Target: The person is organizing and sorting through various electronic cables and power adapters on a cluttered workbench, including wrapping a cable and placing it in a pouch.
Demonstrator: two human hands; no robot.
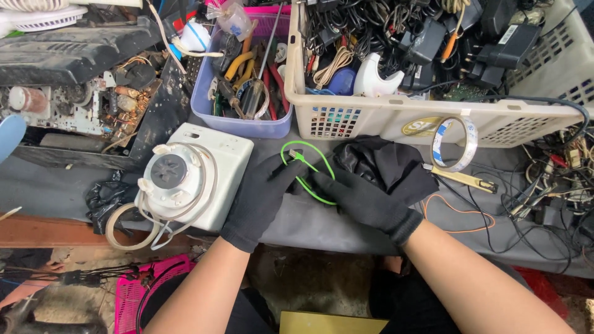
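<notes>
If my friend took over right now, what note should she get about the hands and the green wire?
Left hand: black glove, fingers pinching the green cable tie near its small head.
Right hand: black glove, fingers on the same tie's lower curve.
The tie is bent into a loop on the grey tabletop, next to a black cloth.
White appliance sits just left of the left hand; roll of tape leans on the beige basket.
Done: the tie is picked up and looped.
Left: I cannot tell if the loop is closed.
</notes>
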